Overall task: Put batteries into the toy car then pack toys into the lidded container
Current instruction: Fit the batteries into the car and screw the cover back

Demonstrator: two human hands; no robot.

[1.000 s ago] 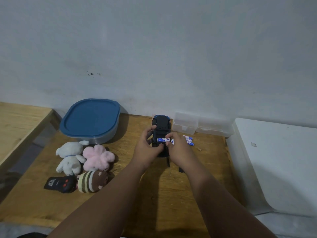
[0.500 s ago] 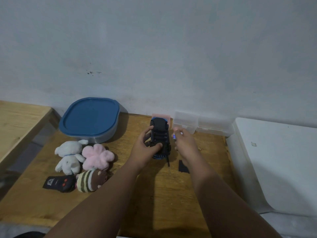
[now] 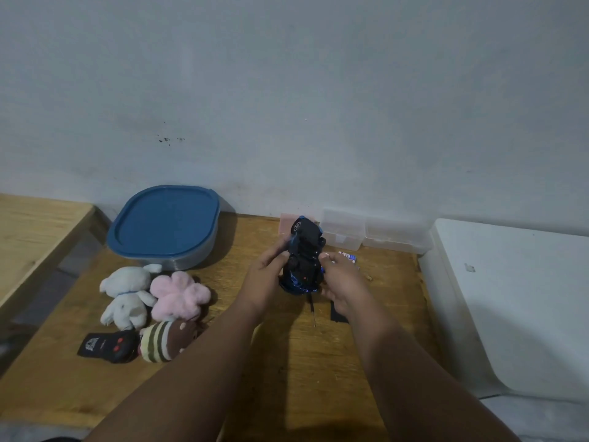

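Note:
The black and blue toy car (image 3: 302,255) is held tilted up above the wooden table (image 3: 287,362), underside towards me. My left hand (image 3: 266,279) grips its left side and my right hand (image 3: 341,279) holds its right side and rear. Blue and white batteries (image 3: 348,257) lie on the table just beyond my right hand. A small black cover piece (image 3: 337,312) lies under my right wrist. The container with a blue lid (image 3: 165,224) stands shut at the back left. A white plush (image 3: 126,293), a pink plush (image 3: 178,295), a striped brown plush (image 3: 165,341) and a black remote (image 3: 108,346) lie at the left.
Clear plastic boxes (image 3: 373,234) stand against the wall behind the car, with a pink box (image 3: 287,223) beside them. A thin screwdriver (image 3: 312,311) lies under the car. A white surface (image 3: 516,298) borders the table's right edge, a second wooden table (image 3: 32,231) the left.
The car has been lifted and tipped up off the table. My right hand let the battery go from over the car's underside and moved to grip the car's right side.

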